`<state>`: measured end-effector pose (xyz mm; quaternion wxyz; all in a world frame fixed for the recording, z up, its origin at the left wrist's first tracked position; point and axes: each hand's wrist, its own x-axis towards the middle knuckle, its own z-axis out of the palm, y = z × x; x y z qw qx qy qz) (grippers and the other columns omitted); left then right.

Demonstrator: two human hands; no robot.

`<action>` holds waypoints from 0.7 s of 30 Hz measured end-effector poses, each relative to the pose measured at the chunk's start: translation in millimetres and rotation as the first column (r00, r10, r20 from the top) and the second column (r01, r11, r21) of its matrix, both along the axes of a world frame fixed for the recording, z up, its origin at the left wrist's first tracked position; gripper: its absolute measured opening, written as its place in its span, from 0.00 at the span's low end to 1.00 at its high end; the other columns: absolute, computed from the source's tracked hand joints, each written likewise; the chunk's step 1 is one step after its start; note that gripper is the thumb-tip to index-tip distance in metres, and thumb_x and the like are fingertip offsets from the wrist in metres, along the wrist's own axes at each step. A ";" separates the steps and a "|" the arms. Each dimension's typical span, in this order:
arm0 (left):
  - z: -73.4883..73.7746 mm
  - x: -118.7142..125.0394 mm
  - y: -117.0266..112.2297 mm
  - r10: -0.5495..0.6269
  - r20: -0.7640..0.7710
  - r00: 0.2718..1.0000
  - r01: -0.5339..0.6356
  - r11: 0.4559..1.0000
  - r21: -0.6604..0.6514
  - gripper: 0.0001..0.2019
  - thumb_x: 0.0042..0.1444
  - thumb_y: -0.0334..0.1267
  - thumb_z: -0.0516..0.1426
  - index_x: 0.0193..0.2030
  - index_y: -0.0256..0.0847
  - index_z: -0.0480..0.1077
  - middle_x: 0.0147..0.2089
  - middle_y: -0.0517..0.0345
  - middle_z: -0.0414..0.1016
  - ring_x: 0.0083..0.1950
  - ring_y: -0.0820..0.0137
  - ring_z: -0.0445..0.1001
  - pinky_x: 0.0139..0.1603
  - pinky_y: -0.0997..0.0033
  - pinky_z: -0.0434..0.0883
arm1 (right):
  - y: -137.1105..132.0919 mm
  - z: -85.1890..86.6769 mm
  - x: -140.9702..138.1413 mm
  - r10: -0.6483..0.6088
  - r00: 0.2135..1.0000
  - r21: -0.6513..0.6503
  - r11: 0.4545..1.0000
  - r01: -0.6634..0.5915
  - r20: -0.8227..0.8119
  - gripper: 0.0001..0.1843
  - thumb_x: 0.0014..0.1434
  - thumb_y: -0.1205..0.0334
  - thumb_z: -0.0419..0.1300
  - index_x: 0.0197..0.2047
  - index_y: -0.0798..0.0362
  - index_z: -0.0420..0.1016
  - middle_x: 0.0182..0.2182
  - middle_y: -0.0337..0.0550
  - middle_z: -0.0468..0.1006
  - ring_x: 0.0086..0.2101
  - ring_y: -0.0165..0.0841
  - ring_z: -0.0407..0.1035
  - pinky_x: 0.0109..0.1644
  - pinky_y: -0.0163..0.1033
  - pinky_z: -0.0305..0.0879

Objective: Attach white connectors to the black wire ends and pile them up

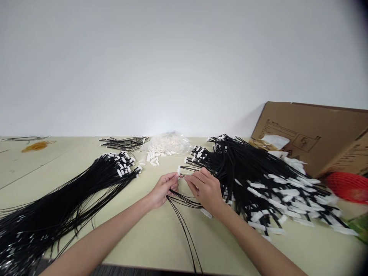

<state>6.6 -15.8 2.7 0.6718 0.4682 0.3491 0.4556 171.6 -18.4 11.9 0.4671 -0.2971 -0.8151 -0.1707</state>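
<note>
A small white connector [178, 170] sits between the fingertips of both hands, above the middle of the pale table [161, 234]; the left hand [163, 188] pinches it from the left with thumb and forefinger, and the right hand [204, 188] pinches the thin black wires [184, 222] that run into it, its other fingers curled; those wires loop under both palms and trail toward the near table edge between the forearms. Just right of the right hand lies a big heap of black wires with white tags [258, 180], fanned out toward the right; left of the left hand, a long bundle of black wires with connectors fitted [71, 199] stretches to the lower left corner. Behind the hands, a clear bag of white connectors [169, 143] has spilled some onto the table; beside it to the left lies a smaller black wire bundle [125, 143]. Far left, yellow rubber bands [37, 145] lie near the wall. At the right, a cardboard box [313, 134] leans, with red netting [349, 186] in front of it.
</note>
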 end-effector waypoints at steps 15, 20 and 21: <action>-1.7 -1.6 -0.4 -0.039 -0.038 0.998 0.040 0.999 0.021 0.15 0.50 0.48 0.56 0.33 0.35 0.65 0.18 0.69 0.46 0.18 0.82 0.45 0.18 0.80 0.40 | 1.5 -4.7 -2.3 -0.001 1.000 -0.025 1.000 0.001 -0.001 0.09 0.59 0.67 0.53 0.28 0.54 0.71 0.22 0.39 0.68 0.27 0.29 0.56 0.33 0.34 0.55; -0.9 -1.5 -1.6 -0.039 -0.057 0.998 0.040 0.999 0.027 0.16 0.49 0.49 0.56 0.33 0.35 0.66 0.17 0.69 0.45 0.18 0.81 0.44 0.18 0.78 0.39 | 0.8 -4.1 -1.9 0.018 1.000 -0.058 0.998 -0.018 -0.006 0.11 0.59 0.68 0.52 0.27 0.54 0.70 0.22 0.40 0.68 0.27 0.30 0.56 0.33 0.35 0.56; -0.8 -1.4 -1.9 -0.036 -0.061 0.997 0.038 0.999 0.028 0.16 0.49 0.49 0.57 0.33 0.35 0.66 0.17 0.69 0.45 0.18 0.81 0.44 0.18 0.78 0.39 | 0.8 -4.2 -1.7 0.022 1.000 -0.064 0.998 -0.022 -0.008 0.11 0.59 0.68 0.52 0.26 0.54 0.70 0.22 0.40 0.68 0.27 0.30 0.56 0.33 0.35 0.56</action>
